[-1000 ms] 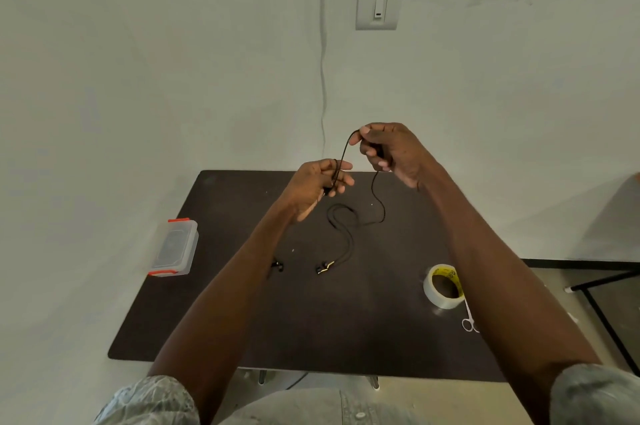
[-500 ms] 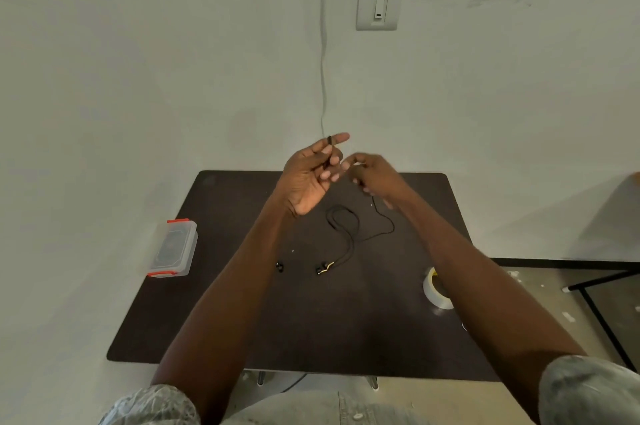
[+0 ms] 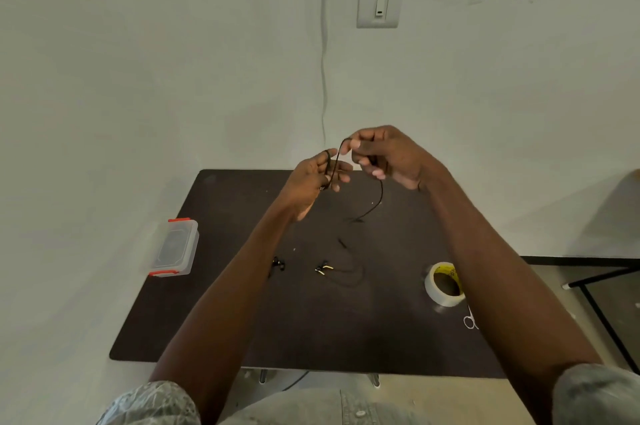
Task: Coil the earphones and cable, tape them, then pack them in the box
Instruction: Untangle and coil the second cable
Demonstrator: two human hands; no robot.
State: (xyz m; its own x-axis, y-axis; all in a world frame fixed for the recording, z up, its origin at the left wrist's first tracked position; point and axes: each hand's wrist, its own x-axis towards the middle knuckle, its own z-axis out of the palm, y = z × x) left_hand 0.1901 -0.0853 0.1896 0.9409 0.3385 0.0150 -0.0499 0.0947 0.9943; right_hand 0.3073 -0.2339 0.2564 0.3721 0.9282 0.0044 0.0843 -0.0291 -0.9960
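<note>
**Another loop goes onto the left fingers**

While the lidded plastic box [image 3: 175,248] waits at the worktop's [image 3: 221,320] left edge, our left hand [image 3: 311,182] holds the earphone cable [image 3: 377,203] coiled round its fingers. Half a second ago both hands met; now our right hand [image 3: 384,156] has lifted away, pinching the cable for the next wrap. Earbuds [image 3: 323,268] still trail on the worktop; tape roll [image 3: 444,283] untouched.

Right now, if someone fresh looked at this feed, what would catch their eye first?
Both hands, raised above the far half of the dark table: the left hand has the black cable looped round its fingers, and the right hand pinches it. Next, the yellow-cored tape roll on the table's right and the clear red-clasped box at its left edge.
</note>
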